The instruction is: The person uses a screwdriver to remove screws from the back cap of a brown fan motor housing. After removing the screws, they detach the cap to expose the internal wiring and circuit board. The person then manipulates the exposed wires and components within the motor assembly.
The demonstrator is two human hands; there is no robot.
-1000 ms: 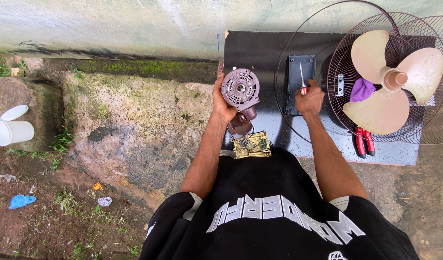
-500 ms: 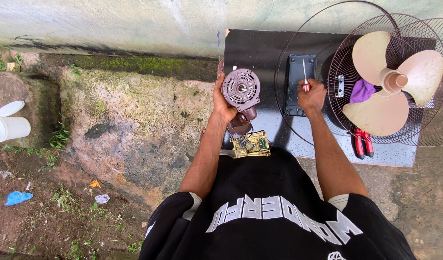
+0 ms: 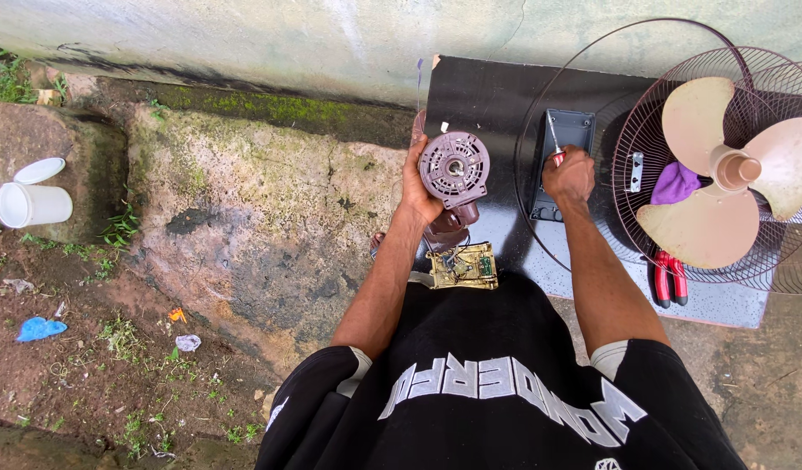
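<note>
We hold a fan motor and a screwdriver.
Our left hand (image 3: 416, 187) grips the fan motor (image 3: 454, 167); our right hand (image 3: 569, 174) closes around the screwdriver (image 3: 554, 139).

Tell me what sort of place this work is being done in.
Probably an outdoor, makeshift repair spot beside a wall. A dark board lies on bare ground as a work surface, next to a mossy stone slab, with weeds and litter in the dirt. A dismantled fan's blade and wire guard lie there.
</note>
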